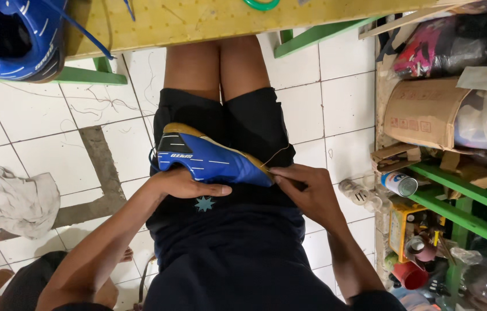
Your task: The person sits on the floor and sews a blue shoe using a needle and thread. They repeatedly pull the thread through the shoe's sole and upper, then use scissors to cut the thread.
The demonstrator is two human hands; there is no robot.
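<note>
Blue shoe (212,161) lying across the lap at frame centre, on its side, tan sole edge turned up toward the top of the frame. Long axis running from upper left down to lower right: heel end at the left, toe end at the right. Left hand (189,184) cupped under the shoe's middle, fingers wrapped along its lower edge, clamped on it. Right hand (307,187) at the toe end, fingertips pinched together on a thin tan thread (278,154) that rises off the toe toward the upper right; needle too small to make out. Second blue shoe (16,37) up in the upper left corner on the yellow table (197,20), lace dangling over the edge. Crumpled white rag (19,198) on the tiled floor at left. Green shelf (462,196) at right, crowded with cans and a cardboard box (425,112).
</note>
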